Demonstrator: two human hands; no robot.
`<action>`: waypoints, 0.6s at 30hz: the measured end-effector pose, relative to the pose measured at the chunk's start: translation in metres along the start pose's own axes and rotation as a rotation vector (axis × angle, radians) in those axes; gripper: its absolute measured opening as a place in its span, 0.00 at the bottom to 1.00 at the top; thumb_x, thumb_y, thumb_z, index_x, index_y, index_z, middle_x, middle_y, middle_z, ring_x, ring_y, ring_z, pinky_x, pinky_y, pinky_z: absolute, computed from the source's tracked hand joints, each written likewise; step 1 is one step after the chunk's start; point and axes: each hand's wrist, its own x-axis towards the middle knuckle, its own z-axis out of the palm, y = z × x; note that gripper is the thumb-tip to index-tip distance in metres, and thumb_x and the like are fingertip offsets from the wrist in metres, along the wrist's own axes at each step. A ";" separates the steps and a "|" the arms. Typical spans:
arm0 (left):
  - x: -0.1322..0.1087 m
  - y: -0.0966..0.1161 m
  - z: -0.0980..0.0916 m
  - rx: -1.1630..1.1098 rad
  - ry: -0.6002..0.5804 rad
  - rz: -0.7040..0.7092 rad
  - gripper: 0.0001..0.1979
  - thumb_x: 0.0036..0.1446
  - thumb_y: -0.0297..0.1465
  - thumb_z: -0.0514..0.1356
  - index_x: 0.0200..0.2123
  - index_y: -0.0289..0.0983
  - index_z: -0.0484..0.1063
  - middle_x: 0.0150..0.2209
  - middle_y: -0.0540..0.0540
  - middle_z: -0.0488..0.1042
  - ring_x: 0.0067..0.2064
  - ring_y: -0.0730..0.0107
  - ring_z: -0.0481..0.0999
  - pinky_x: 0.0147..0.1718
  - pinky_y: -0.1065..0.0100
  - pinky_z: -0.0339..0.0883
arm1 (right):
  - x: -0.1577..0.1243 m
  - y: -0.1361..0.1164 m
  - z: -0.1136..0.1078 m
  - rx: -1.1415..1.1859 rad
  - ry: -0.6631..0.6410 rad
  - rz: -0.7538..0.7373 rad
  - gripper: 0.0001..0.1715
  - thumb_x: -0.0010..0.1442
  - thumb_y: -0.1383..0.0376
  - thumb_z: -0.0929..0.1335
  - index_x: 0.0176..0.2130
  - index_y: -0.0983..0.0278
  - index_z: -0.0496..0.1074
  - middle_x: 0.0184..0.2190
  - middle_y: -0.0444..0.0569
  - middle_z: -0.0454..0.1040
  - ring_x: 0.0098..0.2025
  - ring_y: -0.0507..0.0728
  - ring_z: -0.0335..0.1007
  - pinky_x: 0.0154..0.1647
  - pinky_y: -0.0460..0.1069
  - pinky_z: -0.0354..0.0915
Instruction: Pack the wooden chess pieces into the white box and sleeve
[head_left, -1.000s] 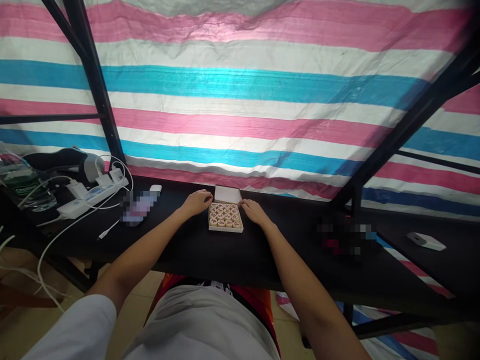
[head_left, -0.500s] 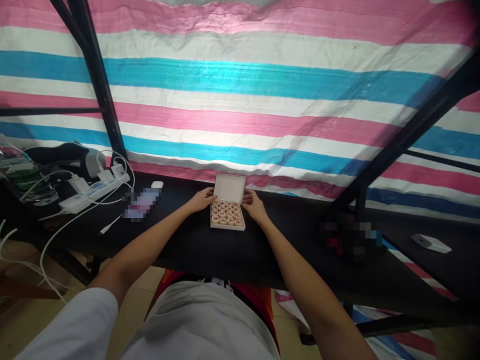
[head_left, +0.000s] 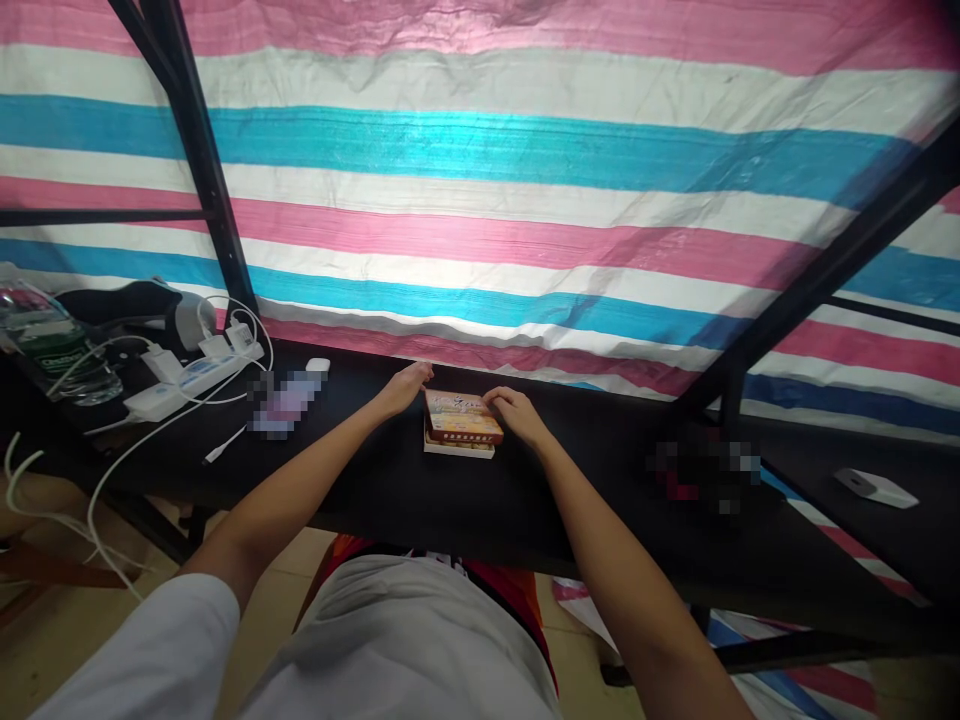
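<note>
A small box tray [head_left: 459, 450] of round wooden Chinese chess pieces lies on the black tabletop. Over it sits the orange-brown printed box lid [head_left: 463, 418], a little askew and shifted right, with the tray's white front edge showing below. Most of the pieces are hidden under the lid. My left hand [head_left: 405, 390] is just beyond the lid's back left corner, fingers loosely bent, with nothing seen in them. At the back right corner, the bent fingers of my right hand [head_left: 516, 412] are on the lid's edge; its thumb is partly hidden.
Left of the box lie a blurred phone [head_left: 286, 405], a white case [head_left: 318, 366] and a cable. Further left are a power strip [head_left: 195, 385] with chargers and a plastic bottle [head_left: 64, 350]. Blurred dark items [head_left: 701, 470] and a white device [head_left: 876, 488] lie to the right.
The lid, upright behind the tray with its pale inside showing, has swung down over the pieces, printed side up. My left hand has moved slightly up and away from it.
</note>
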 end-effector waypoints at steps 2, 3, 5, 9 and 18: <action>-0.003 0.003 0.000 0.173 -0.013 0.058 0.13 0.56 0.40 0.53 0.36 0.37 0.69 0.34 0.47 0.72 0.33 0.69 0.72 0.34 0.69 0.65 | -0.002 -0.010 0.002 -0.108 -0.018 -0.032 0.15 0.53 0.65 0.59 0.31 0.62 0.73 0.34 0.47 0.73 0.39 0.55 0.68 0.45 0.51 0.64; -0.005 0.004 0.000 0.258 -0.021 0.075 0.12 0.54 0.39 0.54 0.36 0.37 0.69 0.34 0.47 0.72 0.33 0.68 0.72 0.35 0.68 0.65 | -0.004 -0.014 0.003 -0.158 -0.034 -0.052 0.14 0.54 0.65 0.60 0.32 0.62 0.73 0.34 0.47 0.73 0.39 0.55 0.67 0.46 0.51 0.63; -0.010 0.006 0.001 0.407 -0.028 0.080 0.13 0.55 0.39 0.55 0.38 0.38 0.71 0.37 0.46 0.72 0.36 0.66 0.72 0.37 0.67 0.65 | -0.006 -0.021 0.003 -0.221 -0.060 -0.077 0.11 0.55 0.63 0.62 0.32 0.63 0.73 0.35 0.47 0.71 0.39 0.55 0.67 0.46 0.51 0.62; -0.020 0.009 0.007 0.599 -0.164 0.006 0.27 0.54 0.51 0.52 0.49 0.39 0.69 0.46 0.40 0.69 0.46 0.55 0.71 0.44 0.61 0.62 | -0.009 -0.022 -0.002 -0.208 -0.100 -0.022 0.18 0.52 0.54 0.68 0.39 0.63 0.73 0.41 0.50 0.70 0.42 0.55 0.67 0.47 0.52 0.63; -0.029 0.013 0.021 0.802 -0.122 -0.134 0.44 0.45 0.57 0.57 0.57 0.32 0.62 0.50 0.27 0.68 0.53 0.38 0.64 0.49 0.52 0.55 | -0.008 -0.011 -0.006 -0.119 -0.219 0.187 0.40 0.44 0.48 0.73 0.53 0.62 0.68 0.44 0.54 0.74 0.44 0.60 0.70 0.47 0.54 0.64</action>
